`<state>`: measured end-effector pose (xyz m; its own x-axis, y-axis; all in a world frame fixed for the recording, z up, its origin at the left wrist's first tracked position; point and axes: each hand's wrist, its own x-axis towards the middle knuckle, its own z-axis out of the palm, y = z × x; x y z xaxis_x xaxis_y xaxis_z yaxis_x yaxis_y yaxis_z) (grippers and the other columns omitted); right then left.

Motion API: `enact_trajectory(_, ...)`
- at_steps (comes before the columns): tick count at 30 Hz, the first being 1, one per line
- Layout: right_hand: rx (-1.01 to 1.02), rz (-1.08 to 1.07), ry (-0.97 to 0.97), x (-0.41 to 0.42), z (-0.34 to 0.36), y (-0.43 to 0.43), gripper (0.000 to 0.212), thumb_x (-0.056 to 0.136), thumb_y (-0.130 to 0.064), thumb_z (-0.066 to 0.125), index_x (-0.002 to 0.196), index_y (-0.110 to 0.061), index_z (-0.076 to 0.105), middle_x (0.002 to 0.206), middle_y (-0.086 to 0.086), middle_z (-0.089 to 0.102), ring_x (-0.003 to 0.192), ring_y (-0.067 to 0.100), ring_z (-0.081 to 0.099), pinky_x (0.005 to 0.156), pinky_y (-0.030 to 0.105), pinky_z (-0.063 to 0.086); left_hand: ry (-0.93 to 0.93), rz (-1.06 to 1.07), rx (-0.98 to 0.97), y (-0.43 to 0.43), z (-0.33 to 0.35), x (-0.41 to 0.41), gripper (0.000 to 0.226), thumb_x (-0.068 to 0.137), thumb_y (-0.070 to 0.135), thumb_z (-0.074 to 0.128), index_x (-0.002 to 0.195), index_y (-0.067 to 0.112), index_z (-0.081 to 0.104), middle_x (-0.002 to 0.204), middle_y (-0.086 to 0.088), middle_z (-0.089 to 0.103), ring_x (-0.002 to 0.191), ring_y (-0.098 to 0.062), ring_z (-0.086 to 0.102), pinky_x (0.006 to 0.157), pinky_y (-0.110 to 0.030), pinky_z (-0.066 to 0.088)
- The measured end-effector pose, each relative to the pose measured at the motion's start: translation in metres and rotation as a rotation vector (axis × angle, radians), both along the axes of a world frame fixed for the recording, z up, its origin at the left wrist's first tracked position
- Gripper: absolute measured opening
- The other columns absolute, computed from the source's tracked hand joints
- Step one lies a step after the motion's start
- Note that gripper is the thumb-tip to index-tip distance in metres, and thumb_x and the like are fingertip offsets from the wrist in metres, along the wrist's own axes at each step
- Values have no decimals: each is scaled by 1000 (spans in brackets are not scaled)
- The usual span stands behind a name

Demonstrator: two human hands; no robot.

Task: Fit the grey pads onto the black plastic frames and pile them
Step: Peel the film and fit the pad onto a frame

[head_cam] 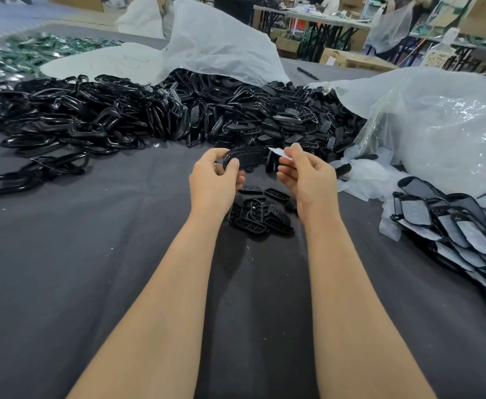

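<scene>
Dark grey cloth covers the worktop [92,283] in a big workroom.

Over the middle of it, the left hand [213,180] curls its thumb and fingers round one end of a black plastic frame [246,158] and holds it up off the cloth. The right hand [308,180] pinches a thin grey pad [277,153] between thumb and fingertip, just beside the free end of the frame.

I think the frame is light and stiff. It has ribs and holes, so it should not slip if you hold it by the edges. The pad looks thin, soft and bendy. It is best held by one corner, or it may fold or go on crooked.

At 6 o'clock from the hands lies a small heap of frames [257,217]. At 4 o'clock is the pile of done pieces [452,226], with grey pads showing on black rims. At 2 o'clock sits a clear plastic bag [437,125]. From 12 round to 9 o'clock spreads a big heap of black parts [120,116], spilling out from under a white bag [224,44]. A black pen [308,73] lies at 1 o'clock, far back. Behind all this are more tables and cardboard boxes [348,59].
</scene>
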<state>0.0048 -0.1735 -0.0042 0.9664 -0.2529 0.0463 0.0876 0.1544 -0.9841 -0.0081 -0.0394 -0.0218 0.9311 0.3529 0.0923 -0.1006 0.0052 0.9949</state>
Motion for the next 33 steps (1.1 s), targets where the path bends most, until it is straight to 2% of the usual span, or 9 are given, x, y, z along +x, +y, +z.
enact_trajectory(5, -117, -24, -86, -2, -1, 2, 22, 92, -1, 58, 110, -10, 51, 82, 3, 64, 63, 3, 64, 65, 15, 53, 3, -2, 9, 0, -1, 1, 17, 97, 9, 55, 110, 20, 53, 70, -1, 62, 54, 4, 61, 63, -18, 55)
enact_trajectory(8, -125, 16, -98, -3, 2, 5, 9, 90, -2, 62, 94, -10, 61, 82, 2, 65, 64, 2, 65, 67, 15, 53, 11, -4, 39, -1, -2, 2, 16, 97, 11, 55, 109, 22, 53, 69, 1, 62, 55, 4, 62, 76, -30, 59)
enact_trajectory(13, -50, 182, -94, -6, 5, 6, 19, 91, 4, 58, 87, -13, 66, 77, -1, 64, 65, 4, 63, 68, 17, 54, 16, -12, 61, -2, -2, 1, 16, 97, 12, 55, 109, 23, 53, 72, -1, 63, 57, 2, 63, 83, -39, 58)
enact_trajectory(16, -216, 192, -117, -7, 4, 10, 17, 90, 1, 60, 85, -15, 64, 76, -2, 65, 62, 1, 61, 65, 17, 52, 17, -20, 76, -1, -2, 2, 18, 96, 12, 56, 108, 25, 53, 71, 2, 64, 61, -1, 64, 83, -39, 58)
enact_trajectory(19, -465, 70, -163, -5, 0, 15, 15, 89, -5, 62, 81, -17, 61, 76, -2, 65, 66, 8, 62, 68, 22, 53, 10, -41, 85, -1, -2, 1, 20, 95, 10, 55, 104, 27, 54, 74, 0, 66, 65, -3, 65, 84, -39, 58)
enact_trajectory(22, -613, -44, -189, -4, -4, 20, 11, 89, -11, 64, 82, -19, 61, 73, -11, 60, 68, 2, 56, 66, 8, 43, -6, -52, 123, -2, -1, -1, 26, 96, 8, 52, 92, 34, 53, 75, 0, 68, 69, -6, 67, 85, -38, 57)
enact_trajectory(24, -625, -65, -176, -3, -5, 20, 8, 89, -13, 64, 83, -18, 62, 74, -12, 58, 70, 3, 54, 65, 7, 41, -9, -61, 141, -2, -1, -1, 28, 96, 8, 52, 91, 35, 53, 74, 3, 67, 68, -5, 67, 83, -35, 57)
enact_trajectory(28, -570, -61, -142, -2, -7, 20, 7, 89, -12, 64, 84, -15, 61, 83, -1, 64, 82, 16, 61, 80, 28, 50, -22, -81, 155, -2, -1, -1, 22, 95, 8, 54, 103, 29, 54, 75, 6, 66, 63, 2, 66, 78, -30, 57)
enact_trajectory(33, -457, -78, -104, -1, -8, 22, 18, 89, -11, 64, 77, -22, 55, 87, 7, 66, 88, 28, 65, 86, 45, 52, -29, -103, 153, -2, -1, 0, 25, 95, 8, 55, 96, 33, 54, 72, 7, 67, 64, 1, 67, 81, -36, 59)
